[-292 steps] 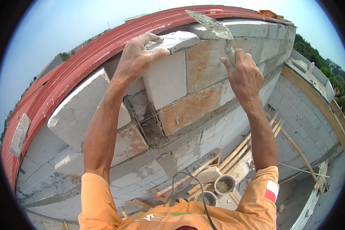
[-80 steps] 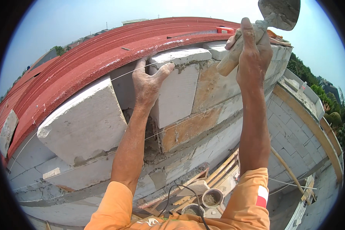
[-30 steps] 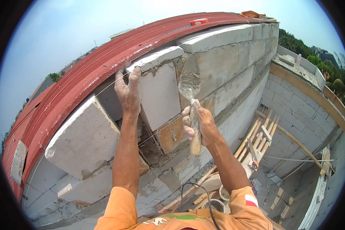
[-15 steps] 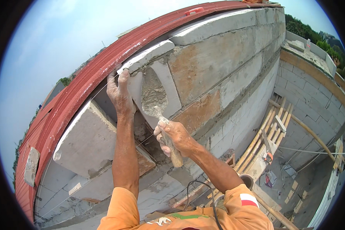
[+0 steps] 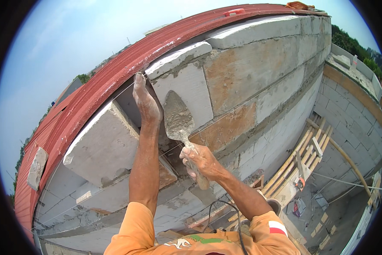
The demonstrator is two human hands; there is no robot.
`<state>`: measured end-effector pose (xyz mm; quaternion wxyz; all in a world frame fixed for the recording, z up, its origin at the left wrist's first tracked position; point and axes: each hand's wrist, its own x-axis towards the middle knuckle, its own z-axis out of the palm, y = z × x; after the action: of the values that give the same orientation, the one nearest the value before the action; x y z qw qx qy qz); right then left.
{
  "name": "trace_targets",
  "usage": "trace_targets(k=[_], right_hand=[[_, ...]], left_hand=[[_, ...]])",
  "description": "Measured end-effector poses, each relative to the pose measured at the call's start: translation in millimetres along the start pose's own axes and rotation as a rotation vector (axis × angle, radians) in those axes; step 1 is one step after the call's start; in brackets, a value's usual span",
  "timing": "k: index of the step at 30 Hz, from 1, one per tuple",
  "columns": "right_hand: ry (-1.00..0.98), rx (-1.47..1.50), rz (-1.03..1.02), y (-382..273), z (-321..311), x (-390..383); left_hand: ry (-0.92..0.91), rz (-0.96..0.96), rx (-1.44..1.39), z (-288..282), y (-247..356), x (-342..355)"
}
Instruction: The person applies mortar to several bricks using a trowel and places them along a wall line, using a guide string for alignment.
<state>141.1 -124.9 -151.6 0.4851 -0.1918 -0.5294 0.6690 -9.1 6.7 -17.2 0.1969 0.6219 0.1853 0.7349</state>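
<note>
My right hand [image 5: 201, 163] is wrapped round the handle of a pointed mason's trowel [image 5: 178, 117], its blade coated with grey mortar. The blade points up in front of a light grey block [image 5: 195, 91] in the wall. My left hand [image 5: 146, 102] is raised flat at the left end of this block, fingers stretched up beside the gap; whether the palm presses on it I cannot tell. On top sits a narrow white block piece [image 5: 178, 59], its end near my left fingertips. A thin string line [image 5: 125, 90] passes by those fingertips.
A red metal roof [image 5: 93, 91] runs close along the wall top. Left of the gap stands another large block [image 5: 104, 144]. Lower right, bamboo poles [image 5: 299, 151] and a plank with a handsaw [image 5: 300, 182] lie above the ground far below. A dark cable [image 5: 223, 203] loops near my chest.
My left hand has gone from thumb and fingers spread at the block's upper corner to fingers held straight together. The trowel has slid down and left across the block's face. My view has shifted slightly.
</note>
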Motion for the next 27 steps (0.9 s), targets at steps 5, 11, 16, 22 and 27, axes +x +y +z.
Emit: trace_targets(k=[5, 11, 16, 22, 27], right_hand=[[0.173, -0.008, -0.115, -22.3, -27.6, -3.4], [0.259, 0.089, -0.23, -59.1, -44.5, 7.1], [0.094, -0.067, -0.184, -60.2, -16.0, 23.7], [0.002, -0.209, -0.058, -12.6, -6.0, 24.5], [0.074, -0.297, -0.111, -13.6, -30.6, -3.8]], left_hand=[[-0.047, -0.066, 0.008, 9.2, 14.0, -6.9], [-0.008, -0.067, 0.11, 11.0, 21.4, -25.2], [-0.018, -0.008, 0.145, 12.6, 23.6, -41.3], [0.004, -0.029, 0.098, 0.0, 42.5, -49.6], [0.004, -0.034, 0.026, -5.9, 64.6, -56.7]])
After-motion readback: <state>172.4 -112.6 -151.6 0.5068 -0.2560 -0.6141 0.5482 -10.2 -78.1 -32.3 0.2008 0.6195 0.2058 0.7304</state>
